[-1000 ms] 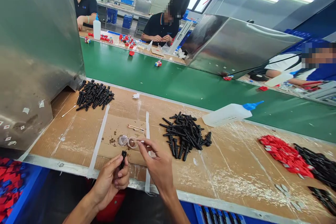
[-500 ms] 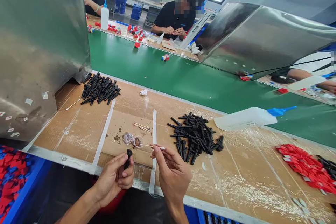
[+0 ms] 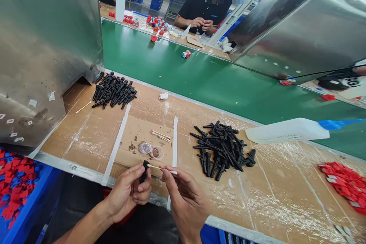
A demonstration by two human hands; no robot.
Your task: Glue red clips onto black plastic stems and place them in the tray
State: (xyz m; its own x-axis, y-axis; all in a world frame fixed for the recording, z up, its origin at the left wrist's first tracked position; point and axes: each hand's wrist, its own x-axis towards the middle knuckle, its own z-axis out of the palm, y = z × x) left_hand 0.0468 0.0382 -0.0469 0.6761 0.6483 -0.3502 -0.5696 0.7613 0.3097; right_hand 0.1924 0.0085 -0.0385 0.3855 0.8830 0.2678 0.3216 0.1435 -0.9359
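Note:
My left hand (image 3: 130, 192) grips a black plastic part (image 3: 145, 168) upright over the table's front edge. Between the thumb and fingers of my right hand (image 3: 185, 200) is a cotton swab (image 3: 156, 167), its far tip touching or nearly touching the top of the black part. Behind my hands, a small round cup (image 3: 156, 153) with brown contents stands beside a clear round lid or dish (image 3: 144, 148) on a cardboard sheet (image 3: 137, 126). Some used swabs (image 3: 161, 135) lie on that sheet.
Black parts are heaped at left (image 3: 116, 90) and right (image 3: 219, 148). A white bottle (image 3: 288, 130) lies near the green belt (image 3: 200, 87). Red parts (image 3: 340, 183) lie far right; a blue bin (image 3: 37, 202) stands lower left. Metal panels flank the bench. Across it sits a person (image 3: 203, 11).
The swab has moved from the brown cup to the top of the black part in my left hand. The camera view has shifted, so the bench items appear farther right.

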